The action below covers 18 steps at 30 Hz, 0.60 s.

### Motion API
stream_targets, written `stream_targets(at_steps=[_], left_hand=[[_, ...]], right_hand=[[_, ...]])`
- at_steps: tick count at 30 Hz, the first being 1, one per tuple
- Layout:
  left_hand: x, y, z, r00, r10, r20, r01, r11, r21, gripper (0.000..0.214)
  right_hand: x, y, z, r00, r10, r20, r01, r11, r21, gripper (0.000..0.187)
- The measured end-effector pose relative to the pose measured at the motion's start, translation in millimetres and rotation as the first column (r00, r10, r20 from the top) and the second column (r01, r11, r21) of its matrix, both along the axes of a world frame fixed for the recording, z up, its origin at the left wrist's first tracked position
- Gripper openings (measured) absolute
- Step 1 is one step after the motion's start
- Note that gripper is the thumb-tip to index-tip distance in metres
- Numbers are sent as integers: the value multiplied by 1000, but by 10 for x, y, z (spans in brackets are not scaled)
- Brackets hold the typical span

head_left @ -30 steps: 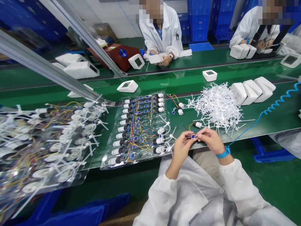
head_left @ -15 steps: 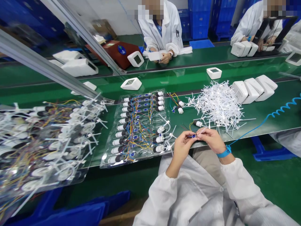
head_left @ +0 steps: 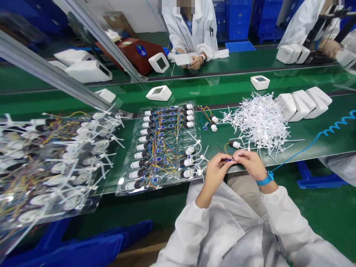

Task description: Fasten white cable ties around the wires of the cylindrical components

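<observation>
My left hand (head_left: pixel 217 167) is closed in a pinch on a small blue circuit board (head_left: pixel 230 160). The fingertips of my right hand (head_left: pixel 250 164), which wears a blue wrist strap (head_left: pixel 265 180), press at the board's right end and partly hide it. Just beyond my fingers lies a black-and-white cylindrical part (head_left: pixel 235 144) with thin wires running toward the board. Farther off rest two more such wired parts (head_left: pixel 214 128). A heap of white cable ties (head_left: pixel 260 122) sits beyond my right hand.
To the left, a clear plastic tray (head_left: pixel 126 184) holds rows of wired cylinders; another loaded tray (head_left: pixel 94 204) lies beyond it. White housings (head_left: pixel 302 105) stand right of the heap; others (head_left: pixel 159 93) ride the green belt. A metal post (head_left: pixel 55 66) slants across. Co-workers sit opposite.
The pale strip seen at my right fingertips no longer shows clearly. My hands stay close together in nearly the same place. Housings on the belt have shifted right; the far-right co-worker's hand has moved right.
</observation>
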State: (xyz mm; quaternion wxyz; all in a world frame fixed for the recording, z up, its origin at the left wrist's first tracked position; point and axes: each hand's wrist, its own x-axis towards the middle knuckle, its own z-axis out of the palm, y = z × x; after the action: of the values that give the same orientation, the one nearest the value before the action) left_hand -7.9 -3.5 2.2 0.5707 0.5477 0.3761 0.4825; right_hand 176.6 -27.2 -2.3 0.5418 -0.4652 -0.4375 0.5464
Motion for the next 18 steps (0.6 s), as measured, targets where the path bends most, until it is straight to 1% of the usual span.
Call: stream_targets(at_steps=[5,11,18], left_hand=[[-8,21,-32,1000,2,12,-2,1000,12,16],[-11,36,-29,999,-18,32,15,997,71,14],[-23,24,9,1000,4,-11,-3,996,84,16]], right_hand=[[-10,2,10,1000,-22,17,22,1000,-19,21],[-18,8,5,1000,-24,1,24,999,-33,23],[-21,-2,34,999,-41,37,41,999,4,24]])
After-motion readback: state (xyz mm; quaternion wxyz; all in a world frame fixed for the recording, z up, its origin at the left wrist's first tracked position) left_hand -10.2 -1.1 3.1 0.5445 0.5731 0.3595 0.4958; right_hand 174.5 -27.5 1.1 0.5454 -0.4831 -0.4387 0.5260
